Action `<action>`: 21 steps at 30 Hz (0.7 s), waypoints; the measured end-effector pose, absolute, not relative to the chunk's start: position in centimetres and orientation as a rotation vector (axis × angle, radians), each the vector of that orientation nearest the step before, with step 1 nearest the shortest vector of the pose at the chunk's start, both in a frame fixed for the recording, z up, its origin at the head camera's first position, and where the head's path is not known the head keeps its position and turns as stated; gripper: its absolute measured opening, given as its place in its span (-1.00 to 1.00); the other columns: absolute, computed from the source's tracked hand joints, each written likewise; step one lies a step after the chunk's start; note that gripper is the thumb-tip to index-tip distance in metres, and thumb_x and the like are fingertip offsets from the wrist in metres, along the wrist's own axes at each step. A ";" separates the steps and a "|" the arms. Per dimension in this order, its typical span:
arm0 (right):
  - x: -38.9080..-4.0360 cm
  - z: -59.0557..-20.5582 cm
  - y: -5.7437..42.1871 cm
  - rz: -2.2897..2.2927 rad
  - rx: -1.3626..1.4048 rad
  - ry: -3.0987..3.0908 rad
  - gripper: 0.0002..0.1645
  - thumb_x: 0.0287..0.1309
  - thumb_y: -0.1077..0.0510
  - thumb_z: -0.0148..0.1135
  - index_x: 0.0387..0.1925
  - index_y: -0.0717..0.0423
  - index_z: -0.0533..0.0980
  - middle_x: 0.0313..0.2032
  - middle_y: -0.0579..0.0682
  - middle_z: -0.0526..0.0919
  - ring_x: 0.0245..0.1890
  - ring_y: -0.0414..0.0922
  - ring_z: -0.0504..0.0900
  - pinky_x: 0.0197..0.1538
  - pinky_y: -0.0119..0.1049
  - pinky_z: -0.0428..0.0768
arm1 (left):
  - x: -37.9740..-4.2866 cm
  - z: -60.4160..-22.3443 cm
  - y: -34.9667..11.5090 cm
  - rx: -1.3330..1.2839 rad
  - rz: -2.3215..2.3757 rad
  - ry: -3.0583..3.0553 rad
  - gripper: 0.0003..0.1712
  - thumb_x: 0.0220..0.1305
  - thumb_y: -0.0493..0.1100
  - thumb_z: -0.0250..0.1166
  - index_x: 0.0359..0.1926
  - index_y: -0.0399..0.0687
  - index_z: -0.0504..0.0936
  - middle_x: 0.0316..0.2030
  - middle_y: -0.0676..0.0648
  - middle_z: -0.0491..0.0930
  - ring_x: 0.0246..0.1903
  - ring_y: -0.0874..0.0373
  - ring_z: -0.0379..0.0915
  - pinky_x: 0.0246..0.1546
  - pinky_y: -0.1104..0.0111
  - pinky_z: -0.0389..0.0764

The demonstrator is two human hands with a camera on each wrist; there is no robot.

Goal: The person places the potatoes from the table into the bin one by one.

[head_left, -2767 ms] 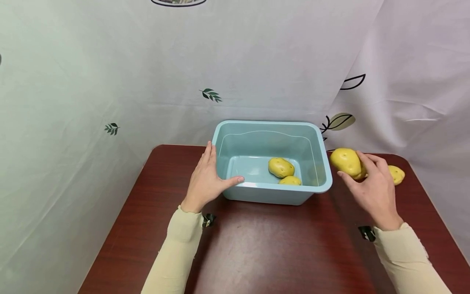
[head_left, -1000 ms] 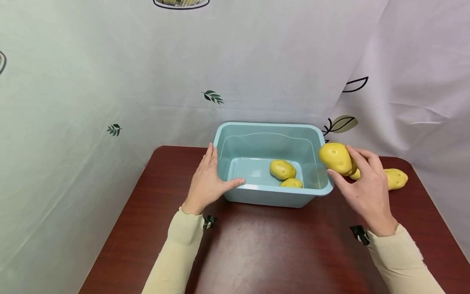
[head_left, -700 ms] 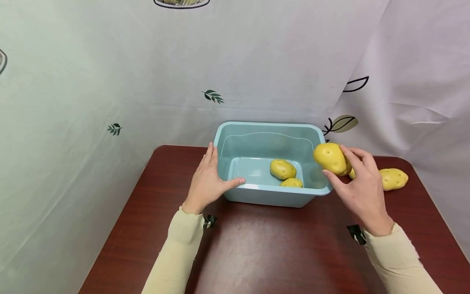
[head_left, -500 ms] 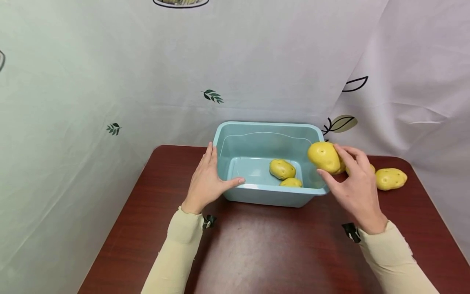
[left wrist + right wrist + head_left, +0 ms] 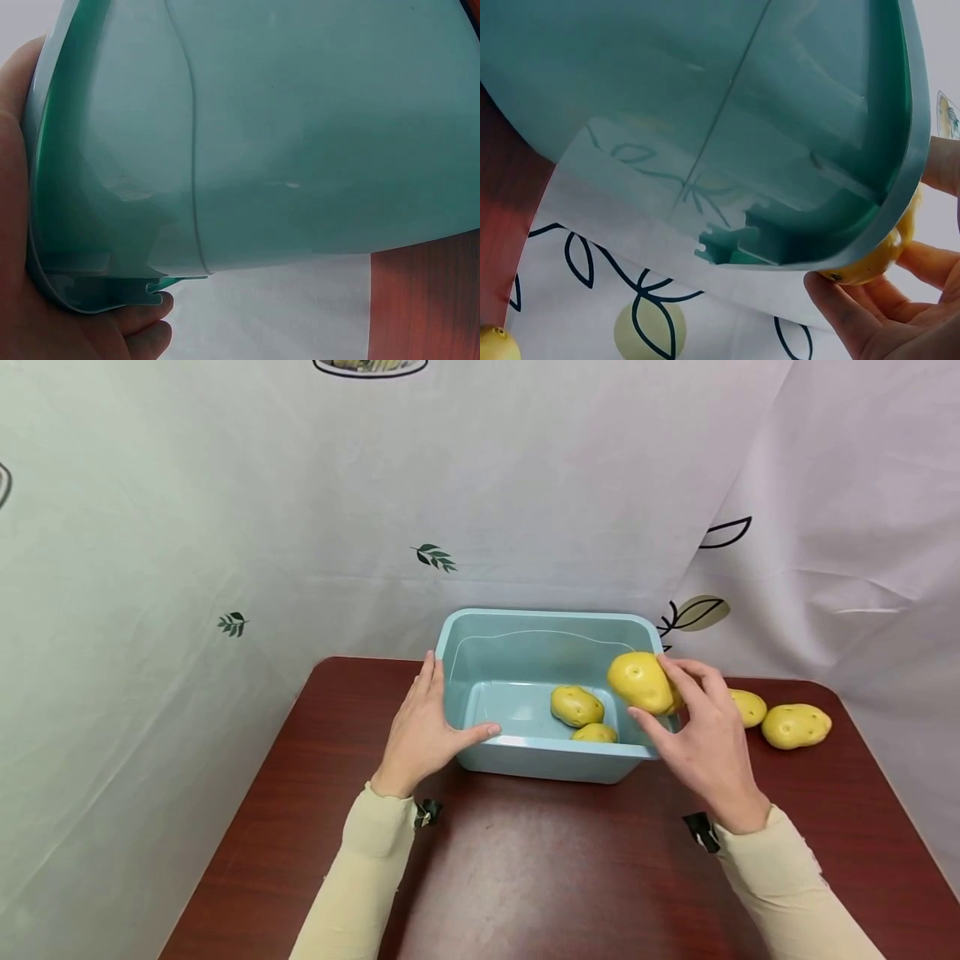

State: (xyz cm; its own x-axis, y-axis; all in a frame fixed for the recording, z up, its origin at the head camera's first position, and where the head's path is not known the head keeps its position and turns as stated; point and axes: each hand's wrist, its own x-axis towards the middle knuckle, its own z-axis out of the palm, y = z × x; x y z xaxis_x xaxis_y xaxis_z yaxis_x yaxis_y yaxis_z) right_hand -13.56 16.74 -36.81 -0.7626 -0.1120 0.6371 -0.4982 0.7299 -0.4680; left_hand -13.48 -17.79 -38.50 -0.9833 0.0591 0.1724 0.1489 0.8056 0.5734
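My right hand (image 5: 701,739) holds a yellow potato (image 5: 639,681) between thumb and fingers, above the right end of a light blue plastic bin (image 5: 540,758). Darker yellow shows behind it under the fingers; I cannot tell whether that is a second potato. In the right wrist view, the bin's rim partly covers the held potato (image 5: 866,270). At the bin's front left corner rests my left hand (image 5: 423,731), straight fingers along the side and thumb over the front rim. Inside the bin lie two potatoes, one whole (image 5: 577,706) and one half hidden by the front wall (image 5: 595,733).
On the brown table (image 5: 525,868), right of the bin, lie two more potatoes, one partly behind my right hand (image 5: 748,708) and one farther right (image 5: 797,727). A white printed cloth (image 5: 555,485) hangs right behind the bin and table.
My right hand has carried the potato leftward from beside the bin to over its right end, uncovering the potatoes on the table. My left hand stays at the bin's corner.
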 end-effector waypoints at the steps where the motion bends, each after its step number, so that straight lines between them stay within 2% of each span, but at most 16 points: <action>1: -13.6 -36.8 16.7 0.864 0.461 -2.346 -0.10 -0.13 0.23 0.64 0.31 0.20 0.49 0.15 0.24 0.48 -0.17 0.05 0.45 -0.25 -0.31 0.30 | -13.5 -38.5 -17.8 -0.166 -0.921 -2.843 0.56 -0.12 0.74 0.19 0.59 -0.22 -0.12 0.60 -0.04 -0.31 0.55 -0.14 -0.22 0.49 -0.01 -0.02; 9: -13.6 -37.0 16.1 0.904 0.469 -2.368 -0.11 -0.12 0.20 0.64 0.31 0.20 0.49 0.13 0.23 0.48 0.08 0.16 0.49 0.01 0.01 0.43 | -13.5 -38.5 -17.8 -0.165 -0.918 -2.842 0.55 -0.11 0.73 0.20 0.59 -0.22 -0.11 0.60 -0.03 -0.31 0.55 -0.14 -0.22 0.49 -0.01 -0.02; 21: -13.7 -37.3 15.9 0.889 0.536 -2.390 -0.13 -0.13 0.18 0.65 0.28 0.21 0.51 0.10 0.20 0.51 0.08 0.13 0.50 0.05 0.04 0.45 | -13.5 -38.5 -17.7 -0.157 -0.902 -2.847 0.56 -0.13 0.74 0.19 0.59 -0.22 -0.11 0.60 -0.06 -0.29 0.55 -0.13 -0.23 0.49 -0.01 -0.02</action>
State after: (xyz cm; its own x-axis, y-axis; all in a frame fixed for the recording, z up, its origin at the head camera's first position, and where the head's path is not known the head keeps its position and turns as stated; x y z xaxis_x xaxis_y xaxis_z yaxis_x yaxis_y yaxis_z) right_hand -13.68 15.92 -37.32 -0.7811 -0.1764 0.5989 -0.5251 0.7046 -0.4773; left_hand -13.50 -17.72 -38.50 -0.9832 0.0541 0.1743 0.1446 0.8135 0.5633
